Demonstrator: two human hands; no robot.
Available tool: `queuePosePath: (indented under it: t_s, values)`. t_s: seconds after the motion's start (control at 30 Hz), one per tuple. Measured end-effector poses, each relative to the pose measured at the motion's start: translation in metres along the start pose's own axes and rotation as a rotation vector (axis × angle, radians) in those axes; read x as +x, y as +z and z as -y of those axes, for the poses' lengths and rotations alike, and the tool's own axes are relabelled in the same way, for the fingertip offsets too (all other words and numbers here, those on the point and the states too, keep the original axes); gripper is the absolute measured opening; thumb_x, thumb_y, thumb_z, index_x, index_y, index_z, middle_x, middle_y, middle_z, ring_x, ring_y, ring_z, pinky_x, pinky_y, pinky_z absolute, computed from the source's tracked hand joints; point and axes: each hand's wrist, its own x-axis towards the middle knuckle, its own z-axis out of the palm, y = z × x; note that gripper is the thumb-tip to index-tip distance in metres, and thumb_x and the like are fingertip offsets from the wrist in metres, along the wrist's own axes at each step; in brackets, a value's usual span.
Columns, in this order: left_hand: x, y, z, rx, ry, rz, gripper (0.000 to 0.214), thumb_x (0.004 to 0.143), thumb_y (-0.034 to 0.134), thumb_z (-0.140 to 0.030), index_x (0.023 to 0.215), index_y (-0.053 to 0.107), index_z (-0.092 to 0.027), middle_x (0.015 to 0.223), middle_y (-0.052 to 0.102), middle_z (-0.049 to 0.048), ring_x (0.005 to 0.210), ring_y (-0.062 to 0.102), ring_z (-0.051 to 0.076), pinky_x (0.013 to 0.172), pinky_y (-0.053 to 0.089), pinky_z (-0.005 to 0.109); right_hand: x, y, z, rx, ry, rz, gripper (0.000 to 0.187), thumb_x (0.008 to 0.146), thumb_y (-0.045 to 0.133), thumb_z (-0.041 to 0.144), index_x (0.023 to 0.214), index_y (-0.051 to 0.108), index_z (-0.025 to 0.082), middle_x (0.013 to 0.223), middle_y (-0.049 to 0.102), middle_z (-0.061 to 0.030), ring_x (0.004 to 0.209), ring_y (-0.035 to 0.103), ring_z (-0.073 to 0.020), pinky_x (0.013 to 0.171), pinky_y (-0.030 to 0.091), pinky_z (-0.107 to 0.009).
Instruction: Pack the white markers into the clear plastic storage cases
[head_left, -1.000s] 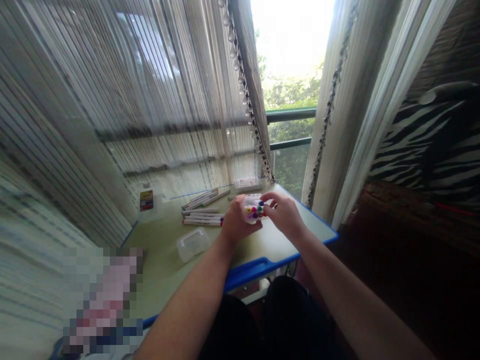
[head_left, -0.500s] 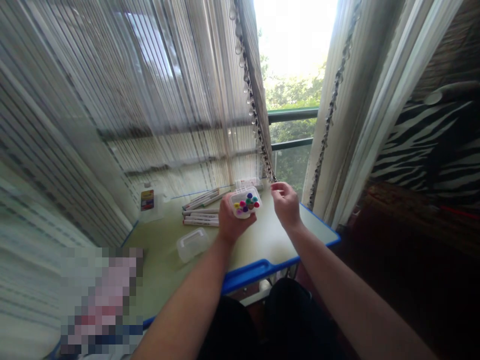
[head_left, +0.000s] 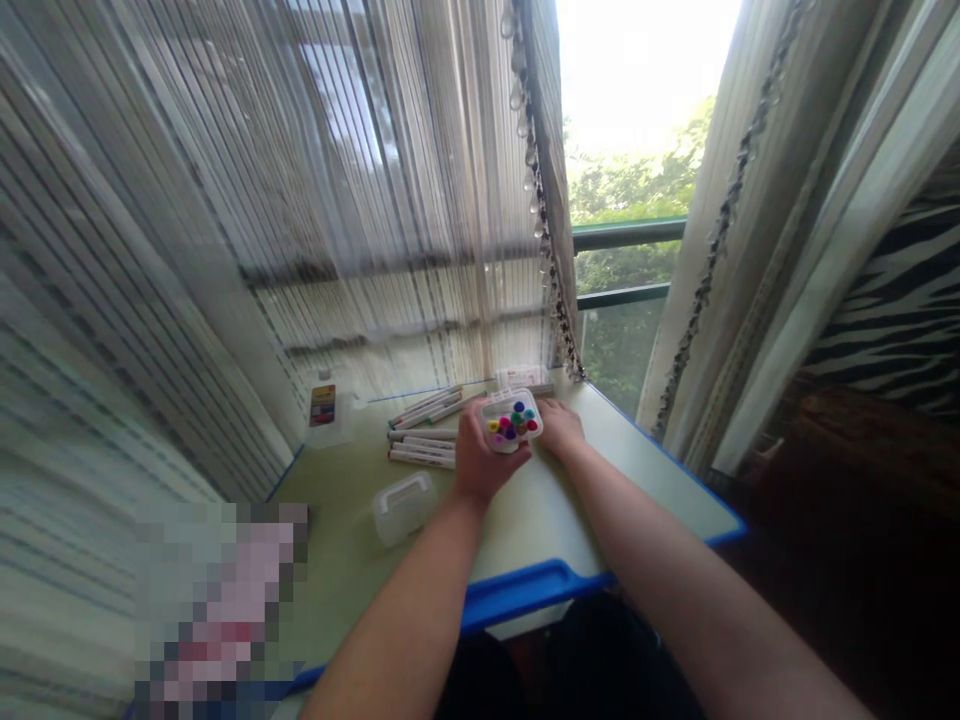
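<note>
My left hand (head_left: 480, 462) is closed round a clear plastic marker box (head_left: 511, 419), held upright so the coloured caps of several markers face me. My right hand (head_left: 559, 426) reaches behind the box toward the far side of the desk, near a marker lying there; its fingers are hidden by the box. Several loose white markers (head_left: 424, 448) lie in a row on the desk just left of the box.
The pale green desk (head_left: 540, 510) has a blue rim. A clear lid (head_left: 405, 505) lies at the near left, a small bottle (head_left: 324, 408) stands at the back left, a flat clear case (head_left: 523, 376) at the back. Curtains hang behind; a window is beyond.
My right hand has dropped from the air beside the box to the desk behind it. The box stays in my left hand. The camera has swung left.
</note>
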Motion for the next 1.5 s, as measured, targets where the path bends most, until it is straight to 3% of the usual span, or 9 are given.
queuePosePath:
  t_s: [0.23, 0.47, 0.6, 0.7, 0.9, 1.03, 1.13, 1.33, 1.5]
  values:
    - [0.0, 0.003, -0.003, -0.004, 0.026, 0.004, 0.079, 0.048, 0.076, -0.021, 0.117, 0.037, -0.02, 0.108, 0.056, 0.0093, 0.099, 0.059, 0.028, 0.087, 0.051, 0.044, 0.003, 0.005, -0.012, 0.106, 0.041, -0.086, 0.031, 0.086, 0.047, 0.024, 0.108, 0.066, 0.014, 0.111, 0.062, -0.0179, 0.11, 0.051, -0.0299, 0.09, 0.04, -0.036]
    - [0.0, 0.001, -0.003, -0.006, 0.016, 0.007, 0.078, 0.048, 0.076, -0.022, 0.117, 0.037, -0.02, 0.108, 0.057, 0.0099, 0.098, 0.06, 0.028, 0.084, 0.052, 0.045, 0.0, -0.017, -0.022, 0.284, 0.039, -0.249, 0.03, 0.086, 0.042, 0.017, 0.106, 0.063, 0.012, 0.105, 0.066, -0.0133, 0.098, 0.061, -0.0197, 0.087, 0.045, -0.029]
    - [0.0, 0.002, -0.004, -0.026, 0.019, -0.001, 0.078, 0.049, 0.075, -0.021, 0.117, 0.037, -0.022, 0.107, 0.057, 0.01, 0.097, 0.061, 0.028, 0.082, 0.052, 0.047, -0.021, -0.038, -0.031, 0.704, 0.009, -0.491, 0.031, 0.08, 0.054, 0.032, 0.104, 0.06, 0.012, 0.09, 0.068, -0.0091, 0.077, 0.065, -0.018, 0.073, 0.051, -0.031]
    - [0.001, 0.003, -0.004, -0.035, 0.049, 0.008, 0.077, 0.049, 0.075, -0.022, 0.117, 0.038, -0.023, 0.107, 0.057, 0.0106, 0.098, 0.06, 0.031, 0.081, 0.052, 0.051, -0.047, -0.048, -0.032, 0.981, -0.109, -0.713, 0.031, 0.077, 0.061, 0.037, 0.098, 0.058, 0.014, 0.083, 0.066, -0.006, 0.072, 0.064, -0.0164, 0.071, 0.052, -0.032]
    - [0.0, 0.003, -0.004, -0.046, 0.095, 0.045, 0.078, 0.049, 0.076, -0.021, 0.118, 0.038, -0.025, 0.108, 0.057, 0.0117, 0.099, 0.06, 0.032, 0.082, 0.052, 0.053, -0.097, -0.067, -0.017, 0.78, -0.318, -0.973, 0.017, 0.081, 0.061, 0.033, 0.091, 0.059, 0.019, 0.088, 0.062, -0.0044, 0.073, 0.059, -0.0139, 0.072, 0.052, -0.032]
    - [0.0, 0.001, -0.003, -0.029, 0.135, 0.036, 0.076, 0.05, 0.075, -0.021, 0.117, 0.04, -0.023, 0.106, 0.057, 0.0106, 0.098, 0.06, 0.03, 0.082, 0.053, 0.049, -0.117, -0.083, -0.007, 0.654, -0.412, -1.021, 0.013, 0.082, 0.061, 0.032, 0.088, 0.058, 0.021, 0.085, 0.06, -0.0033, 0.073, 0.058, -0.0147, 0.071, 0.052, -0.033]
    - [0.0, -0.001, -0.003, -0.017, 0.138, 0.022, 0.075, 0.05, 0.074, -0.022, 0.116, 0.039, -0.022, 0.105, 0.057, 0.0097, 0.097, 0.061, 0.03, 0.081, 0.053, 0.049, -0.128, -0.089, -0.002, 0.687, -0.439, -1.032, 0.014, 0.082, 0.061, 0.032, 0.091, 0.056, 0.022, 0.087, 0.06, -0.0035, 0.079, 0.06, -0.0159, 0.075, 0.053, -0.034]
    - [-0.002, -0.003, -0.005, -0.022, 0.134, 0.039, 0.074, 0.051, 0.073, -0.022, 0.117, 0.039, -0.023, 0.105, 0.057, 0.0112, 0.097, 0.061, 0.03, 0.078, 0.054, 0.048, -0.146, -0.086, 0.015, 0.808, -0.487, -1.014, 0.018, 0.083, 0.061, 0.03, 0.097, 0.053, 0.023, 0.092, 0.06, -0.0045, 0.087, 0.061, -0.0171, 0.077, 0.053, -0.033]
    - [-0.003, -0.002, -0.006, -0.001, 0.223, 0.057, 0.075, 0.052, 0.071, -0.025, 0.119, 0.037, -0.023, 0.104, 0.056, 0.0106, 0.096, 0.061, 0.029, 0.079, 0.054, 0.048, -0.147, -0.083, 0.027, 0.719, -0.562, -0.957, 0.014, 0.083, 0.061, 0.025, 0.096, 0.056, 0.022, 0.089, 0.062, -0.0039, 0.082, 0.061, -0.0161, 0.075, 0.052, -0.032]
